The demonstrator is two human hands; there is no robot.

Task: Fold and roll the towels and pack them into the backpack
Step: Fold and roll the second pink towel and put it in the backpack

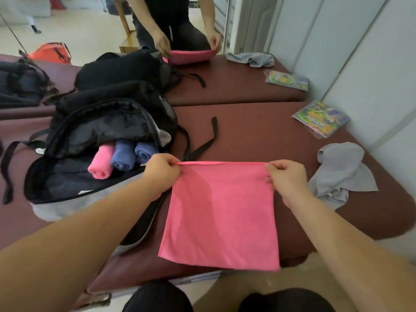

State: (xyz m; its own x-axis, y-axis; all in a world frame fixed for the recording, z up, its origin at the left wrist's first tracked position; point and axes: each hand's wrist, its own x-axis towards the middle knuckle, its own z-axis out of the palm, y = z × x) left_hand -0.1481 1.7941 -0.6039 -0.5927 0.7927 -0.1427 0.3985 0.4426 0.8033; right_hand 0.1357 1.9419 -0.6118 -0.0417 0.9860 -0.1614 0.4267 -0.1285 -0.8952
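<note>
A pink towel (pixel 221 212) hangs flat in front of me over the near edge of the maroon table (pixel 258 136). My left hand (pixel 163 171) pinches its top left corner and my right hand (pixel 284 176) pinches its top right corner. To the left lies the black backpack (pixel 108 122), zipped open. Inside its opening sit a rolled pink towel (pixel 101 163) and two rolled blue towels (pixel 132 153). A crumpled grey towel (pixel 340 174) lies on the table to the right of my right hand.
A colourful plastic packet (pixel 322 120) lies at the table's right edge by the white wall. A mirror at the table's far side reflects the backpack, the towels and a person. Backpack straps (pixel 209 140) trail across the table's middle.
</note>
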